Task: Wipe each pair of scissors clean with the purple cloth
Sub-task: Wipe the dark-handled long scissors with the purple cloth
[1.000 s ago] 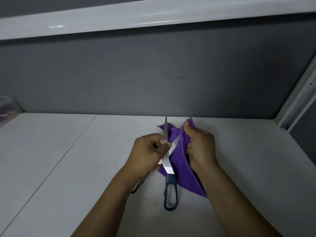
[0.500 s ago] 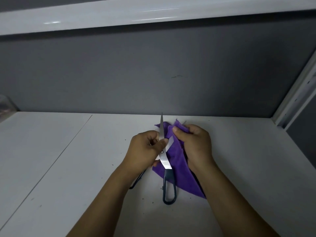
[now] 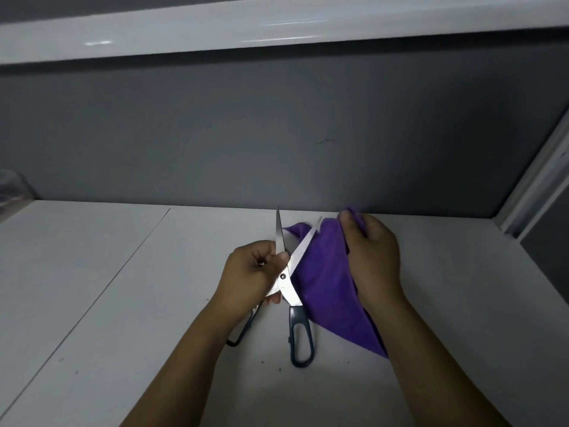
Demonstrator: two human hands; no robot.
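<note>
Both forearms reach forward side by side. The left hand [image 3: 249, 272] pinches the scissors [image 3: 289, 291] near the pivot; the right hand [image 3: 374, 257] grips the cloth [image 3: 326, 278].

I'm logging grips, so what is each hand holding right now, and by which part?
The left hand grips the scissors at the blades near the pivot; the right hand pinches the purple cloth by its upper edge.

A white table [image 3: 92, 288] (speckled with dark crumbs) is backed by a grey wall [image 3: 246, 134]; a glossy white shelf [image 3: 277, 26] is mounted overhead.
</note>
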